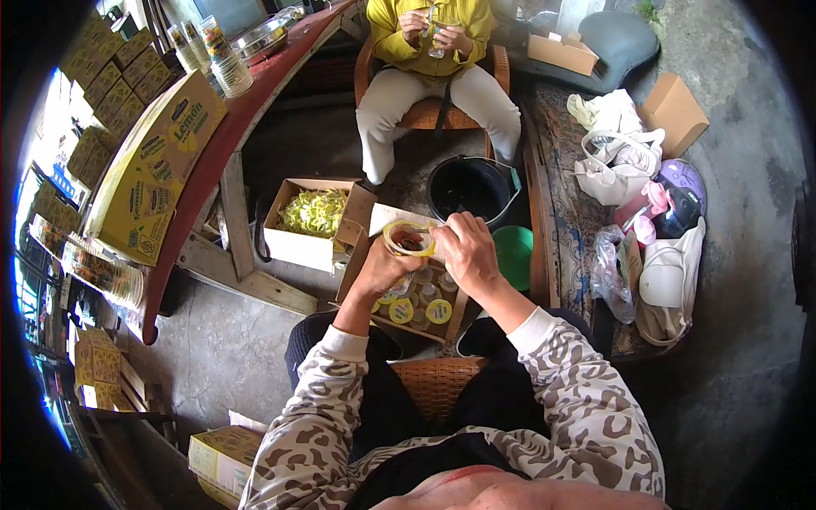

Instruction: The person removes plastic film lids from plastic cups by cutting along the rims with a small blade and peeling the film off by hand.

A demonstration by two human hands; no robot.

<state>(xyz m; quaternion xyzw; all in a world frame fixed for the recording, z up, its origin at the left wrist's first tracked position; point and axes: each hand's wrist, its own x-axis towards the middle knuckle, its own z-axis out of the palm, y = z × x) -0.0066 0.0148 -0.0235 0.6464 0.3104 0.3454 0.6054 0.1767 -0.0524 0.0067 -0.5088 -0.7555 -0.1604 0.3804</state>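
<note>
My left hand (381, 270) is wrapped round a small clear plastic cup (410, 241) with a yellow rim and dark contents, tilted toward me. At the cup's right edge, the fingers of my right hand (469, 255) are pinched together; a small yellow strip seems to show there, but what they grip is mostly hidden. Below both hands stands an open cardboard box (450, 327) of small clear jars, some with round yellow labels (439, 311) on top. To the left, a white carton (297, 245) holds a heap of yellow strips or wrappers (313, 212).
Ahead are a black bucket (442, 208) and a green basin (513, 255). A seated person in a yellow top (387, 38) handles a small clear container. Lemon cartons (161, 170) and stacked cups (225, 68) line the red-edged table at left. Bags (616, 174) and a cap lie on the right bench.
</note>
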